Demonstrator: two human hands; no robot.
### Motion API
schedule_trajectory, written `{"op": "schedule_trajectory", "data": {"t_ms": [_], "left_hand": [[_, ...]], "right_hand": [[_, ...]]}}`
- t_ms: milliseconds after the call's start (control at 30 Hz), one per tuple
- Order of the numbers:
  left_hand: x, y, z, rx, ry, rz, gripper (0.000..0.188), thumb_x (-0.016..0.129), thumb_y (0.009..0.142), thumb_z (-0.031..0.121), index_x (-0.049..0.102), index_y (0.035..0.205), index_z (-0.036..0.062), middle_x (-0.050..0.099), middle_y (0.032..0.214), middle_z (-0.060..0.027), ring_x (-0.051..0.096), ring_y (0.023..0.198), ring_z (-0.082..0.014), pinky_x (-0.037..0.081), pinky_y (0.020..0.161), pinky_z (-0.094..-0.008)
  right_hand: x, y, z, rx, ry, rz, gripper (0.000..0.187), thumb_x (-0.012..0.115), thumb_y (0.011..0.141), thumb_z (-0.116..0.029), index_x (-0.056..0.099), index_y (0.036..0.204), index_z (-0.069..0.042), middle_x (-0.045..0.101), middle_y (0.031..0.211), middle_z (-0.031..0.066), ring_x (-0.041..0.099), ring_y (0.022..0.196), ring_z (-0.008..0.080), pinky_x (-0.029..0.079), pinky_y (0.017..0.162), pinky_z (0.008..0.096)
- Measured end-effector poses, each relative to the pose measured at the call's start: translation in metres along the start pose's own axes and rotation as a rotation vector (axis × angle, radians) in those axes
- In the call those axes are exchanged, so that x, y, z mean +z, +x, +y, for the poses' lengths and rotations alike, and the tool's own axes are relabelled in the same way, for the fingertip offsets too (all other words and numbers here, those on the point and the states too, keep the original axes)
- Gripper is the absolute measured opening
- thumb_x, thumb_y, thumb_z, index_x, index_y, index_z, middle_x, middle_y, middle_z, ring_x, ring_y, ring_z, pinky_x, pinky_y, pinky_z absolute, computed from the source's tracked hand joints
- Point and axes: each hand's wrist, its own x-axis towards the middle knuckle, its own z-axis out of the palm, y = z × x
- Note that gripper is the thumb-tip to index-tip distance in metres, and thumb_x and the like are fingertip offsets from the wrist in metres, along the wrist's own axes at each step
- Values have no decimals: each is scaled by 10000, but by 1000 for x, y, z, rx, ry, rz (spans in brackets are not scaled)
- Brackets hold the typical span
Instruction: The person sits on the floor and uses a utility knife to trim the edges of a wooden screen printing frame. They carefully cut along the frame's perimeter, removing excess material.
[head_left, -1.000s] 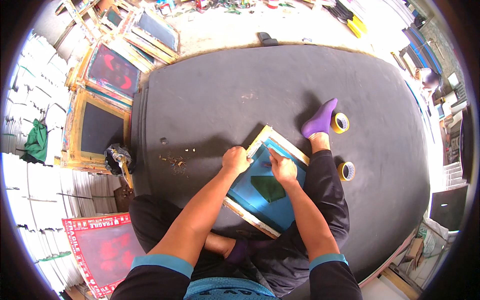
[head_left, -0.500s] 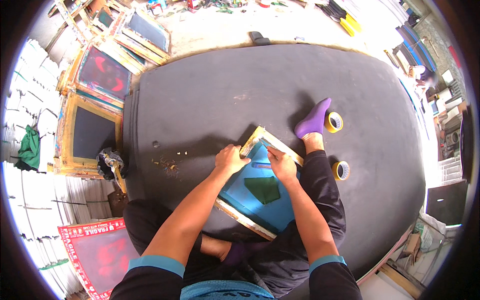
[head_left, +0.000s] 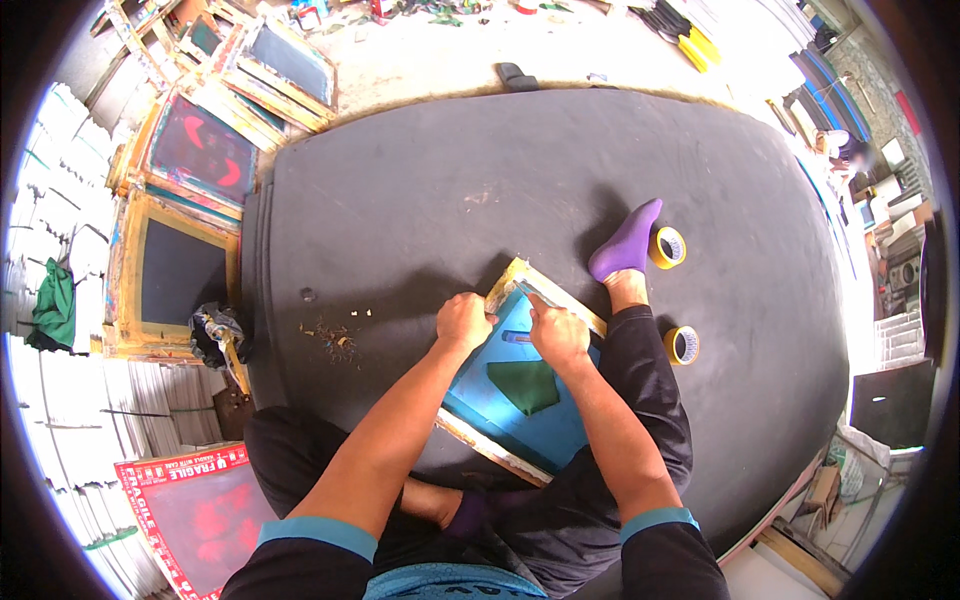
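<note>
A wooden screen-printing frame (head_left: pixel 490 445) with a blue mesh (head_left: pixel 548 425) lies tilted across my lap, its far corner pointing away from me. My left hand (head_left: pixel 465 321) is closed around the frame's left side near that corner. Over the inner far edge, my right hand (head_left: pixel 558 332) is closed with fingers pressed together; a small thin thing seems to stick out at its fingertips, too small to name. On the mesh rest a dark green scrap of cloth (head_left: pixel 524 385) and, just left of my right hand, a slim blue-and-orange object (head_left: pixel 517 337).
Two yellow tape rolls (head_left: pixel 668 247) (head_left: pixel 682 345) stand right of my purple-socked foot (head_left: pixel 628 240) on the dark mat (head_left: pixel 440 180). Small debris (head_left: pixel 333 340) lies left of the frame. More screen frames (head_left: pixel 130 300) lean at the left, with a red-taped one (head_left: pixel 150 520) nearer me.
My right hand has shifted slightly left and nearer my left hand along the frame's inner edge. The left hand keeps its hold, and the frame has barely moved.
</note>
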Motion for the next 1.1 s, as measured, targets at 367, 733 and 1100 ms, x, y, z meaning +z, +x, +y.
{"op": "schedule_trajectory", "data": {"t_ms": [367,733,1100], "left_hand": [[-1,2,-1,50,22,7,319,859,801,345,824,1034,131,782,930,-155,755,951,-356,596,849,-475],[-2,1,1,43,-2,9,334,862,799,337,823,1058,129,778,995,-175,751,956,-374,591,860,-478],[-8,-4,2,3,-41,-8,373,861,799,345,816,1106,138,774,1041,-175,745,996,-368,587,883,-475]], "right_hand": [[14,5,3,50,40,-15,453,616,1005,-320,591,1442,-201,759,950,201,748,983,396,604,876,501],[50,3,17,53,103,111,364,619,1016,-276,719,1358,-201,758,958,237,758,907,388,582,808,502],[44,16,28,534,1408,-292,384,634,1037,-336,676,1407,-244,611,712,79,580,588,166,407,437,330]]}}
